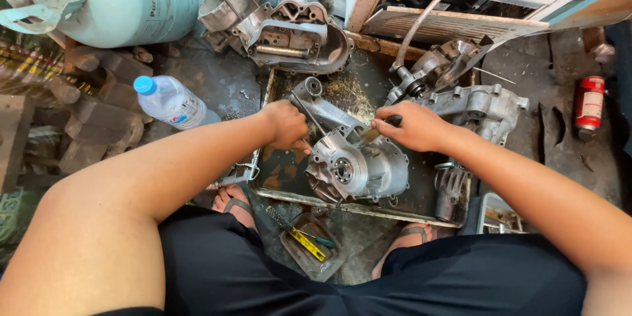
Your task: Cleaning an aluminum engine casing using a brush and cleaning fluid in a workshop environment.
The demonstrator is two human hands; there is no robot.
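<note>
Grimy concrete floor carries a shallow oily metal tray (271, 95) containing a silver aluminium engine casing (352, 164). Left hand (287, 125) has its grip clenched on the casing's arm. Right hand (413, 125), grip closed around a dark-handled brush (378, 130), touches bristles to the casing just below.

Under the fingers of our right hand (413, 125) the handle of the brush (372, 133) is hidden, only its dark end and bristles showing. Our left hand (286, 125) covers the spot where its fingertips meet the engine case (355, 164), so we cannot tell its grip. Beyond both hands, the gas cylinder (112, 0) is cut off by the top edge.
</note>
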